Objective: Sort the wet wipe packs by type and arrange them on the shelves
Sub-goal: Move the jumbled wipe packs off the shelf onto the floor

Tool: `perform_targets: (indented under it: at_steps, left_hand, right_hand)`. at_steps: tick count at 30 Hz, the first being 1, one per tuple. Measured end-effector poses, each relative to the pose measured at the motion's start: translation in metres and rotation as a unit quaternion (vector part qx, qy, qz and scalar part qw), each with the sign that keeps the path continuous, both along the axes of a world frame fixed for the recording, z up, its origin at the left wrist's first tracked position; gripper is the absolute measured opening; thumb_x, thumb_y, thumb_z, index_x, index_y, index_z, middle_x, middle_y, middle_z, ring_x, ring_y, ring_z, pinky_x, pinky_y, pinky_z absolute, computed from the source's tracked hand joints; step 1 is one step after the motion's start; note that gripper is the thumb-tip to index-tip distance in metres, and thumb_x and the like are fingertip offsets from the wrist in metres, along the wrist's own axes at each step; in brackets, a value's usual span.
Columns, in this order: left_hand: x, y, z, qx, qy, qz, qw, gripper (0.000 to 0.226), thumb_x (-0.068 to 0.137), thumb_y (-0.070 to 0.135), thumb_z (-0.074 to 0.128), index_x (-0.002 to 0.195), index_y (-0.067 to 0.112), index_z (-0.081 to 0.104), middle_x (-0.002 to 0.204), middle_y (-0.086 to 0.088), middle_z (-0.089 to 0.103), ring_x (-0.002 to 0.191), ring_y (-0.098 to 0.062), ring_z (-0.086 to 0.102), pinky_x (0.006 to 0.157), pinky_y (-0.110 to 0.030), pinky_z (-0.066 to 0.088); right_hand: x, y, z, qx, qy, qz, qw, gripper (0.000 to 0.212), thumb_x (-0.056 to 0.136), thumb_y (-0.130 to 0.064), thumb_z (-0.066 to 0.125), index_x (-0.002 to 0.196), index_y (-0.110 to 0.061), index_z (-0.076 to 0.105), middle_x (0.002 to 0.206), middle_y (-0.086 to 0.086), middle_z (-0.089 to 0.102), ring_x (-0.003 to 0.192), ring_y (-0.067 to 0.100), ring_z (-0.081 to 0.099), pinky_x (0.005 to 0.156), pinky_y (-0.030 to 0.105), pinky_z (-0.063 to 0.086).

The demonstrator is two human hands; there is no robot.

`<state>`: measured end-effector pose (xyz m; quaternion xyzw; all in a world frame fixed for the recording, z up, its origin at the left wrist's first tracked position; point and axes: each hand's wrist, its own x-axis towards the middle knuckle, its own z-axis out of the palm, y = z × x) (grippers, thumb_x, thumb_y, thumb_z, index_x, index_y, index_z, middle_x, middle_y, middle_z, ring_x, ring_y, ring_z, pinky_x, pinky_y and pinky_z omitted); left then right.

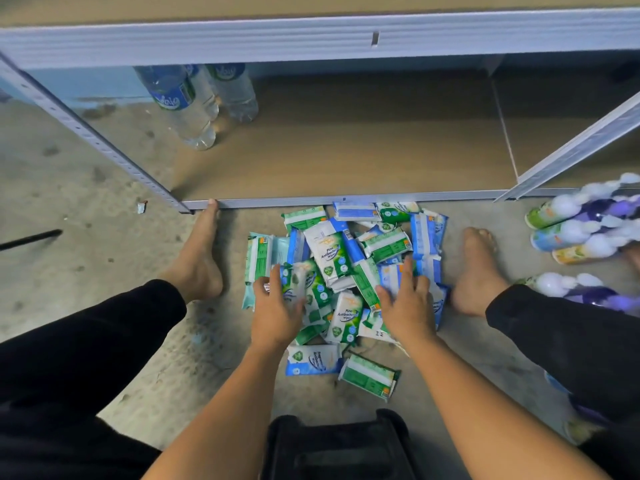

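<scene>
Left hand (273, 308) and right hand (410, 306) flat, fingers spread, on wipe pack pile (332, 254), three bottles (180, 98) beyond

colourful bottles (571, 233) blurred, water bottles (194, 112) half hidden

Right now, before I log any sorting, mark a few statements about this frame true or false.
1. The wipe packs lie heaped on the floor. True.
2. Several packs already sit on the bottom shelf. False: no packs show on the bottom shelf, only water bottles at its left.
3. The right hand rests on the heap, fingers spread. True.
4. The person wears shoes. False: the feet are bare.
</scene>
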<state>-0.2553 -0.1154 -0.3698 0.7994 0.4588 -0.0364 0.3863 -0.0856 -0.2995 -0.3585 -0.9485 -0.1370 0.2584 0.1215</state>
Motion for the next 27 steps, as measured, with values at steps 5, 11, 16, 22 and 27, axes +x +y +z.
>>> perform_targets:
  at_steps: [5, 11, 16, 22, 27]
  left_hand:
    - [0.003, -0.001, -0.007, -0.029, 0.087, -0.079, 0.993, 0.066, 0.099, 0.033, 0.055, 0.156, 0.022, 0.025, 0.148, -0.011, 0.036, 0.119, -0.033, 0.054, 0.089, -0.042, 0.049]
    - [0.018, 0.007, 0.017, 0.002, 0.063, -0.083, 0.995, 0.066, 0.095, 0.034, 0.060, 0.153, 0.021, 0.031, 0.144, -0.009, 0.043, 0.122, -0.031, 0.052, 0.095, -0.047, 0.051]
    - [0.047, 0.019, 0.068, 0.028, 0.002, -0.110, 0.994, 0.062, 0.095, 0.033, 0.057, 0.151, 0.019, 0.036, 0.140, -0.011, 0.049, 0.129, -0.031, 0.047, 0.098, -0.044, 0.047]
    - [0.078, 0.049, 0.166, 0.062, -0.097, -0.081, 0.990, 0.045, 0.095, 0.029, 0.061, 0.137, 0.018, 0.054, 0.129, -0.009, 0.060, 0.111, -0.026, 0.061, 0.087, -0.024, 0.043]
    - [0.093, 0.090, 0.253, 0.198, -0.120, -0.134, 0.964, 0.044, 0.089, 0.037, 0.061, 0.130, 0.021, 0.059, 0.124, -0.005, 0.061, 0.116, -0.024, 0.057, 0.099, -0.034, 0.046]
  right_hand:
    - [0.003, -0.014, -0.014, -0.024, 0.073, 0.046, 0.996, 0.075, 0.101, -0.040, 0.052, 0.161, -0.032, 0.006, 0.145, 0.013, 0.025, 0.126, 0.037, 0.046, 0.104, 0.044, 0.046]
    - [0.002, -0.007, 0.006, -0.058, 0.041, 0.048, 0.996, 0.072, 0.099, -0.054, 0.046, 0.159, -0.033, 0.013, 0.156, 0.012, 0.020, 0.136, 0.036, 0.036, 0.107, 0.049, 0.042]
    - [0.006, 0.016, 0.054, -0.033, 0.013, 0.067, 0.997, 0.063, 0.098, -0.051, 0.047, 0.153, -0.025, 0.033, 0.158, 0.009, 0.026, 0.139, 0.034, 0.035, 0.106, 0.050, 0.042]
    - [0.026, 0.065, 0.152, 0.078, -0.095, 0.121, 0.985, 0.054, 0.098, -0.045, 0.049, 0.148, -0.025, 0.043, 0.145, 0.003, 0.044, 0.131, 0.029, 0.043, 0.102, 0.043, 0.044]
    - [0.053, 0.103, 0.242, 0.138, -0.183, 0.182, 0.956, 0.053, 0.098, -0.045, 0.047, 0.146, -0.024, 0.045, 0.139, 0.002, 0.052, 0.127, 0.029, 0.046, 0.102, 0.044, 0.044]
